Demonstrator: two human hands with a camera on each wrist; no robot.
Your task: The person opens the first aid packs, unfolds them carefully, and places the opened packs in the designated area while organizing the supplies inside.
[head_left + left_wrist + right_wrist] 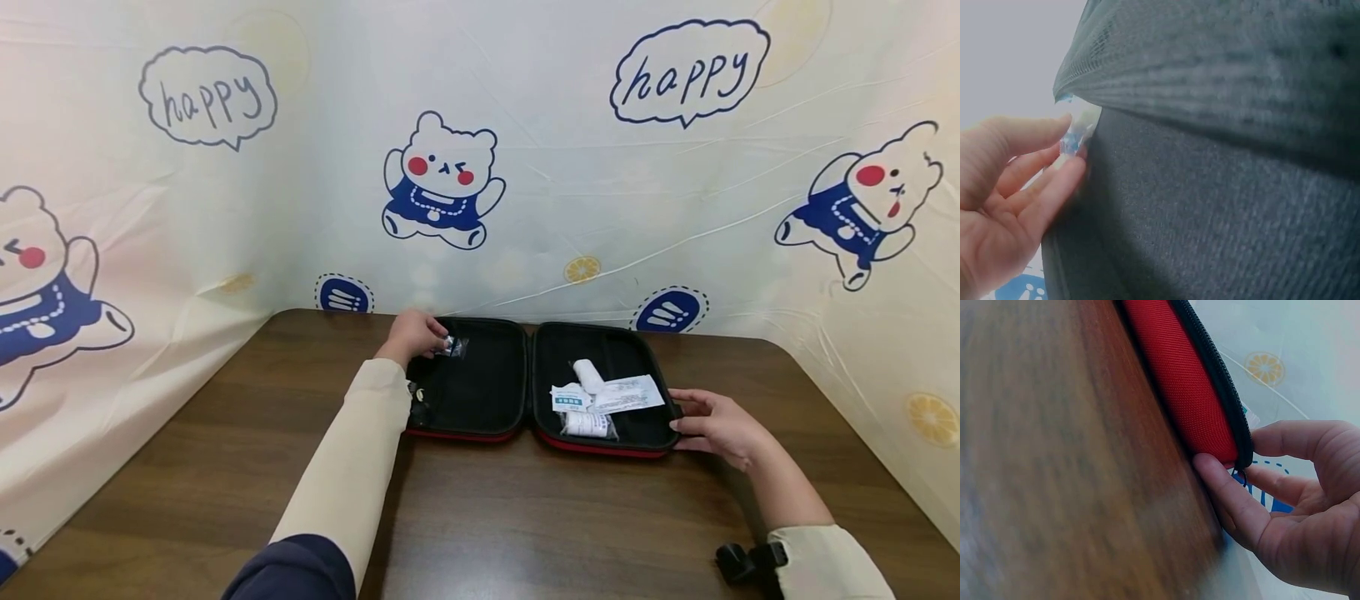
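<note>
A red zippered case (1182,381) with a black lining (480,392) lies spread open on the table. My left hand (414,335) is at the far left corner of its left half. Its thumb and fingers pinch a small clear plastic packet (1079,125) at the edge of a dark mesh pocket (1210,62), which covers part of the packet. At the other end, my right hand (716,429) grips the case's right rim, fingers on the red side and zipper edge (1238,425). In the right half lie a white roll (588,377), a plastic-wrapped roll (587,425) and white paper packets (630,394).
The wooden table (480,517) runs toward me in front of the case. Close behind it hangs a printed cloth (540,208) with bears and writing. Small items (419,396) sit by the left half's near left edge, partly hidden by my left sleeve (352,467).
</note>
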